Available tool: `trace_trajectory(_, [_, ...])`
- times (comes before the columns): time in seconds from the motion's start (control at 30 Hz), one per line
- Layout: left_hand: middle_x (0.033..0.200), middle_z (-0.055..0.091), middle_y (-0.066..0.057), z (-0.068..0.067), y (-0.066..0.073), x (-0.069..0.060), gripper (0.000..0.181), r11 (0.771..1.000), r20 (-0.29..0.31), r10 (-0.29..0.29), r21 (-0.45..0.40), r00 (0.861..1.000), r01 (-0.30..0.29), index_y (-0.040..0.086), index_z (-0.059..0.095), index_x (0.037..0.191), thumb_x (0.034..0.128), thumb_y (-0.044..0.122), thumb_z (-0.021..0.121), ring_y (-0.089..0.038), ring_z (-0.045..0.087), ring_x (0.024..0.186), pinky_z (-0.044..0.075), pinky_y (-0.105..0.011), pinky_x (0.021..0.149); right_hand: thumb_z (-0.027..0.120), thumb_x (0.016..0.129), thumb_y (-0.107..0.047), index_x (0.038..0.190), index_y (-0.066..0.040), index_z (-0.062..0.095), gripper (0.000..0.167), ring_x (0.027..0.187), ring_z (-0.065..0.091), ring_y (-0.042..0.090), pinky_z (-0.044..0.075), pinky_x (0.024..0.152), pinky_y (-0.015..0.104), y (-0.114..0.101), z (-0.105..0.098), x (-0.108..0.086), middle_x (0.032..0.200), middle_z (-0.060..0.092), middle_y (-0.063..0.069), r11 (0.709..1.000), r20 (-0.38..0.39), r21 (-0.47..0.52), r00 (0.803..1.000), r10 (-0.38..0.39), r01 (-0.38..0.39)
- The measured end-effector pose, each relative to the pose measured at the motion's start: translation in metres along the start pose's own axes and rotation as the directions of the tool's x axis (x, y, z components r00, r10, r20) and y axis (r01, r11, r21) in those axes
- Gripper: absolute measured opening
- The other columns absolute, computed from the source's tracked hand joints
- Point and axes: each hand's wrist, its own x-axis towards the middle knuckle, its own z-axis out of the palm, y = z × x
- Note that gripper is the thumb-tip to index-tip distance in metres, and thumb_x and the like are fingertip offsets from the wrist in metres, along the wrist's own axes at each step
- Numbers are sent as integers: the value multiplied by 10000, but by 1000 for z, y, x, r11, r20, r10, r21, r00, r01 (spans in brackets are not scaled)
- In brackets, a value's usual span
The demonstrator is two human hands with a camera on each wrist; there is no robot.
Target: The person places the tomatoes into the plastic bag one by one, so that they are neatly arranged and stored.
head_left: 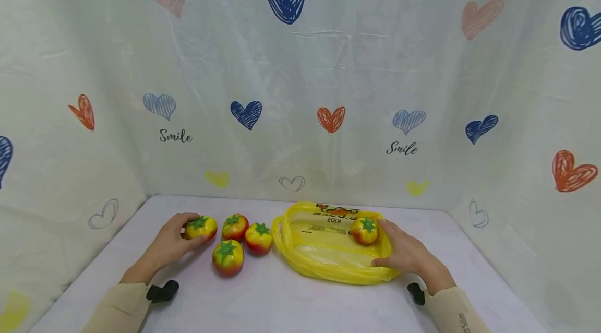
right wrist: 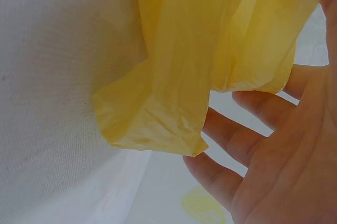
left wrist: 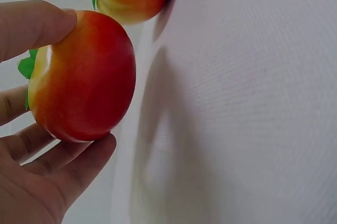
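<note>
My left hand (head_left: 171, 241) grips a red-and-yellow tomato (head_left: 201, 229) with a green leafy top, thumb on one side and fingers on the other. In the left wrist view, this tomato (left wrist: 87, 81) seems slightly off the table, its shadow apart from it. At the right, my right hand (head_left: 406, 249) holds the side rim of a yellow plastic bag (head_left: 324, 270), thumb over the near edge. The right wrist view has the fingers spread along the outside of the bag (right wrist: 174, 76); the thumb is mostly out of sight. Another tomato (head_left: 364, 231) lies inside the bag's opening.
Between the left hand and the bag, three more tomatoes stand close together: one at the back (head_left: 235, 227), one beside the bag (head_left: 258, 239) and one nearer me (head_left: 228, 258). A white cloth covers the table (head_left: 291, 307). Behind hangs a curtain (head_left: 361, 77) printed with hearts.
</note>
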Motion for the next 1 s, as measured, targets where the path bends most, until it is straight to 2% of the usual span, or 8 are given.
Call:
trace_trajectory(0.23, [1236,482,-238,-3,2,0,590,1000,-2,-15,0,1000,15,-59,471,1293,829,190,737,-360,492,1076,473,-525,894,790,653,-573,1492,-103,285,1086,1317,352,430,337,987,638,-1,0,1,1513,288,191,1000,-1,-4,1000,-7,7])
trace_trajectory(0.47, [1243,469,-222,-6,7,0,586,1000,-18,0,-3,1000,-1,-47,461,1304,839,188,728,-358,482,1081,472,-532,899,795,655,-562,1488,-101,295,1075,1319,354,423,337,993,630,-1,1,2,1510,296,189,1000,-4,-7,1000,-20,20])
trace_trajectory(0.67, [1239,475,-201,-8,13,1,571,998,-51,59,7,997,-58,-31,469,1302,837,174,729,-337,492,1065,478,-525,881,793,649,-574,1493,-109,283,1090,1323,346,424,334,990,637,-1,1,2,1516,285,186,1000,7,-2,1000,0,0])
trace_trajectory(0.83, [1213,490,-198,-9,19,3,563,992,-74,127,17,989,-126,-42,484,1287,828,161,739,-331,508,1048,495,-513,851,792,646,-582,1497,-115,274,1101,1322,347,425,334,987,641,0,1,1,1517,284,182,1000,10,-1,1000,14,-14])
trace_trajectory(1.0, [1187,503,-191,-9,25,4,543,986,-99,164,18,981,-163,-36,505,1261,814,144,756,-325,521,1024,504,-502,826,792,651,-577,1498,-113,271,1097,1320,352,423,335,991,636,0,1,0,1518,285,180,1000,4,1,1000,6,-6])
